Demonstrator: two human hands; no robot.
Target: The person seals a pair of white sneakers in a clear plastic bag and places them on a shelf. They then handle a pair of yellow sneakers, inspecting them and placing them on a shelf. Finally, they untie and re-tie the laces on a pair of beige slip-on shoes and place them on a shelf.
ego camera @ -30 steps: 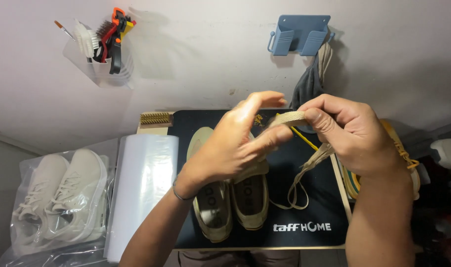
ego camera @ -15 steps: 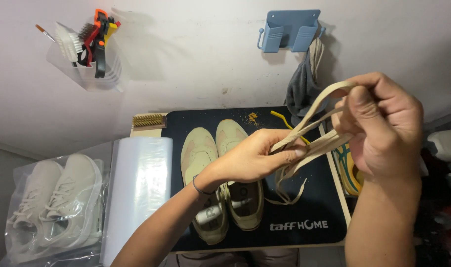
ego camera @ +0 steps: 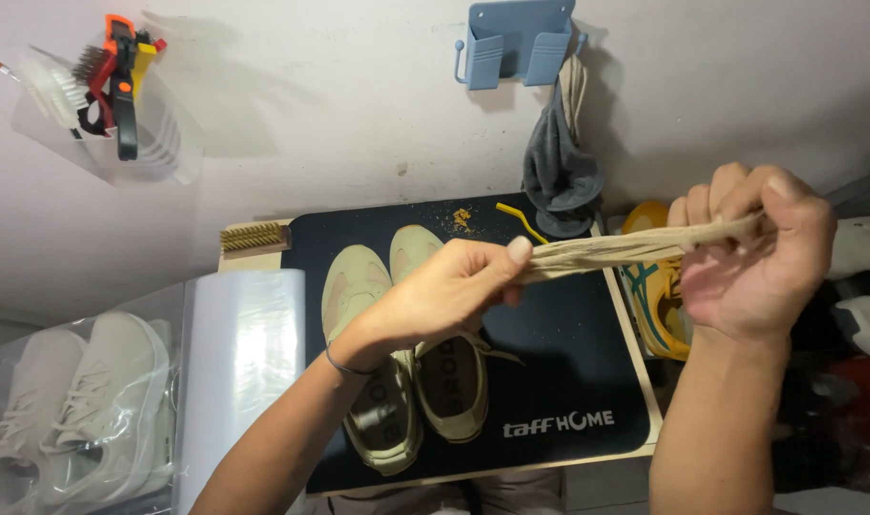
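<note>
Black rectangular rubber mat (ego camera: 568, 362) covers the bench, pair of beige-olive suede sneakers (ego camera: 411, 381) partly hidden by the left hand (ego camera: 435, 296). Left hand pinches, right hand (ego camera: 749, 257) fists around bunched beige flat shoelaces (ego camera: 625, 250), stretched between them above the mat.

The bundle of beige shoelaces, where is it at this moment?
In the head view the beige shoelaces are stretched level between the left hand and the right hand, above the black mat, just right of the pair of olive sneakers.
</note>
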